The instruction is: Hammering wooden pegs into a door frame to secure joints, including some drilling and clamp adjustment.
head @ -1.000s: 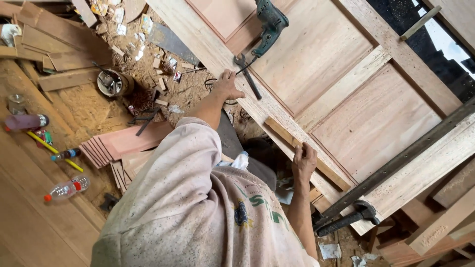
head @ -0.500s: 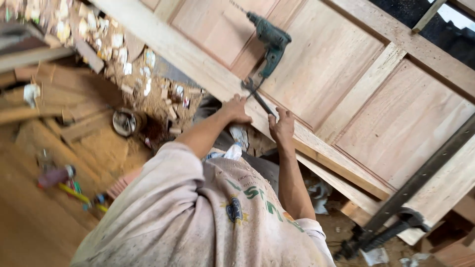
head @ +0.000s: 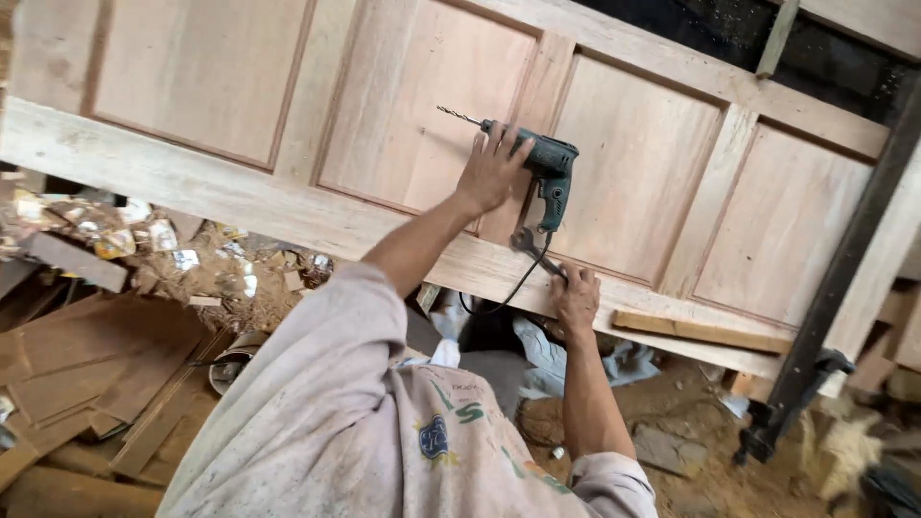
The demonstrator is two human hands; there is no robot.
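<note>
Resting flat on the teal power drill (head: 547, 163), fingers spread loose over its body rather than clamped round it: the left hand (head: 491, 168). Lying on its side on the panelled wooden door (head: 403, 115), that drill, with its bit (head: 459, 117) pointing left across a recessed panel and its grip hanging down toward the lower rail. Trailing from the grip, a black cord (head: 508, 288) that loops down off the door's edge. Closed on that lower edge just right of the cord, the right hand (head: 576, 299), fingers curled over the wood, with something dark at the fingertips that cannot be made out. Lying just to the right along the same edge, a loose strip of wood (head: 710, 331). Crossing the door's far right end from top to bottom, a black bar clamp (head: 825, 317) with its handle down near the ground. Covering both arms and the back in the foreground, a pale, dusty long-sleeved shirt (head: 317, 432) with a printed patch. Showing beneath the door between the arms, crumpled blue-grey cloth (head: 566, 350). Sitting on the ground to the left, half hidden behind the sleeve, a round metal container (head: 228, 364); contents too dark to tell. Scattered further left, scraps of paper and foil (head: 115, 235) on sawdust, and flat offcut boards (head: 86, 374) piled beside them.
</note>
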